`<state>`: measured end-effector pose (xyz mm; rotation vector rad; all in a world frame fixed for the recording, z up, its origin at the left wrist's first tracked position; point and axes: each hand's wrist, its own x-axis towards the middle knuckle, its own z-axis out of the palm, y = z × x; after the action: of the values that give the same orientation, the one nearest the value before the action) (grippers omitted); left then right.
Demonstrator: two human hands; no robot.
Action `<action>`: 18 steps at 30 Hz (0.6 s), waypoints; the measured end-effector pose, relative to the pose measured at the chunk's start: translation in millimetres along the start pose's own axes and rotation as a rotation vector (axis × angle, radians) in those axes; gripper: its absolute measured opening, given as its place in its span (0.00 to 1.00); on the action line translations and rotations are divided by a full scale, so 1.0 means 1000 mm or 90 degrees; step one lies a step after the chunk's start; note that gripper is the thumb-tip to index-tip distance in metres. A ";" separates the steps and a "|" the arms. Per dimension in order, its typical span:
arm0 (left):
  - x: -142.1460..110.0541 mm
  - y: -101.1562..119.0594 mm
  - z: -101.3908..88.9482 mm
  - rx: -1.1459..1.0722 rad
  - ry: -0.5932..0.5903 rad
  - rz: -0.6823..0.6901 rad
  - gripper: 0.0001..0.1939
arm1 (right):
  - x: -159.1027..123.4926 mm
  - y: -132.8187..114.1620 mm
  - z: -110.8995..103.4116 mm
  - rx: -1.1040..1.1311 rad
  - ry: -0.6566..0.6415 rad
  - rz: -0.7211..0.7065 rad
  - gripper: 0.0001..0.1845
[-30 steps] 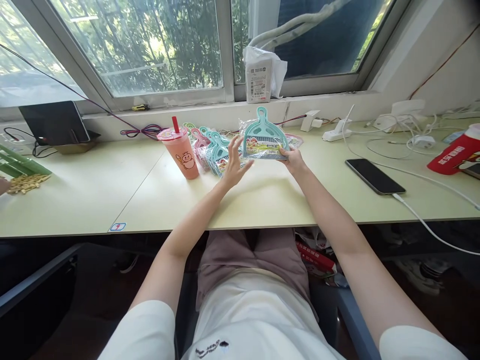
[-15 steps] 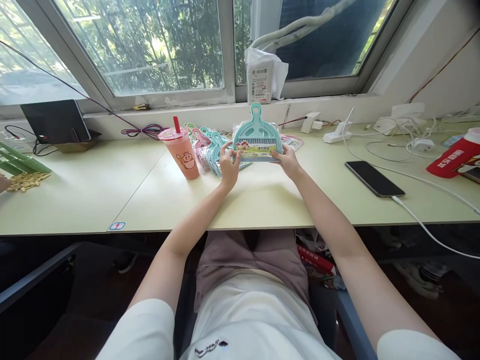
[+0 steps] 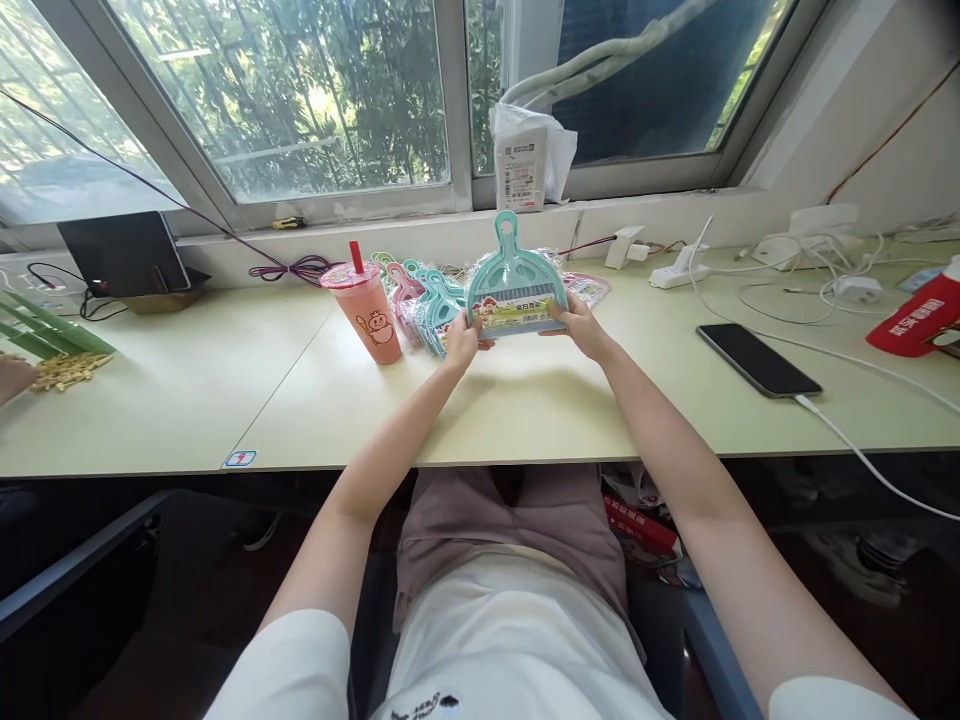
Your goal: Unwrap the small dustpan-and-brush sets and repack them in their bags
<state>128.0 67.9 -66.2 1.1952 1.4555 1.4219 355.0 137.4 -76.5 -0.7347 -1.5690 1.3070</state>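
A turquoise dustpan and brush set (image 3: pixel 514 280) in clear plastic, with a printed label across its front, is held upright above the table, handle at the top. My left hand (image 3: pixel 463 340) grips its left lower edge, thumb in front and fingers behind. On the opposite edge, my right hand (image 3: pixel 583 325) is closed with the thumb on the front. Behind and left of the set lie several wrapped sets (image 3: pixel 431 300) in turquoise, pink and green, partly hidden by it. Left of them stands a pink drink cup (image 3: pixel 368 315) with a red straw.
A black phone (image 3: pixel 757 360) on a white cable lies to the right, near a red cup (image 3: pixel 916 315) and power plugs (image 3: pixel 679 272). A tablet (image 3: pixel 124 258) stands at the back left. Another person's hand (image 3: pixel 15 377) is by small tan pieces (image 3: pixel 71 371) at far left.
My left hand's fingers have shifted from the front to behind the set's edge. The set has tilted slightly, and the view has moved a little.
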 end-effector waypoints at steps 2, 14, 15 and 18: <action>-0.004 0.001 0.001 0.000 0.000 0.008 0.09 | -0.001 -0.002 0.003 -0.016 -0.016 -0.006 0.38; -0.007 -0.011 0.010 0.305 0.054 0.241 0.08 | 0.009 0.010 -0.023 -0.062 0.067 -0.007 0.50; -0.006 -0.012 0.009 0.355 0.074 0.272 0.08 | 0.009 0.010 -0.024 -0.060 0.073 -0.002 0.50; -0.005 -0.015 0.006 0.452 0.093 0.330 0.08 | 0.009 0.014 -0.022 -0.069 0.076 0.015 0.52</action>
<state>133.8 65.6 -82.3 2.0590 1.9291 1.3655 370.1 157.1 -87.4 -0.8850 -1.5481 1.1808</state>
